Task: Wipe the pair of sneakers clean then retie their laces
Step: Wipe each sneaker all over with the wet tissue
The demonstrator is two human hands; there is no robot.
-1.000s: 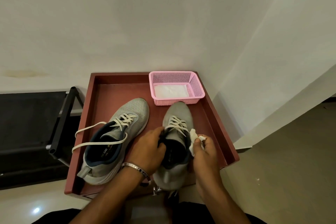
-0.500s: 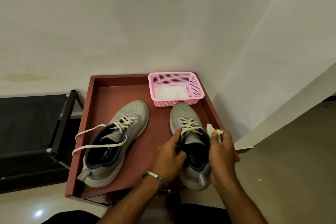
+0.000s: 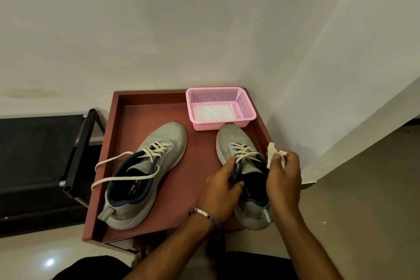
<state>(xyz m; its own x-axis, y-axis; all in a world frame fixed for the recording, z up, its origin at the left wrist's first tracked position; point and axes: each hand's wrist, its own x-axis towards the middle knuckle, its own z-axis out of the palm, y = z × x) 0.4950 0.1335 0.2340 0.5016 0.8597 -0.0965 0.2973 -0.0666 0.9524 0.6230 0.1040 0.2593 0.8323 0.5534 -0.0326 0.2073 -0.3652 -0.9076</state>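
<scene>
Two grey sneakers sit on a reddish-brown tray (image 3: 197, 166). The left sneaker (image 3: 147, 170) lies with its white laces untied, looping out over the tray's left edge. The right sneaker (image 3: 241, 166) stands at the tray's right side, toe against the pink basket. My left hand (image 3: 221, 191) grips this sneaker's collar beside the tongue, thumb inside the opening. My right hand (image 3: 284, 177) holds a crumpled white wipe (image 3: 273, 153) against the sneaker's right side.
A pink mesh basket (image 3: 246, 107) with white wipes inside stands at the tray's back right corner. A black rack (image 3: 77, 154) is to the left of the tray. White walls stand behind and to the right; tiled floor lies below.
The right sneaker has moved with both hands from the tray's front middle to its right side. The left sneaker has stayed put.
</scene>
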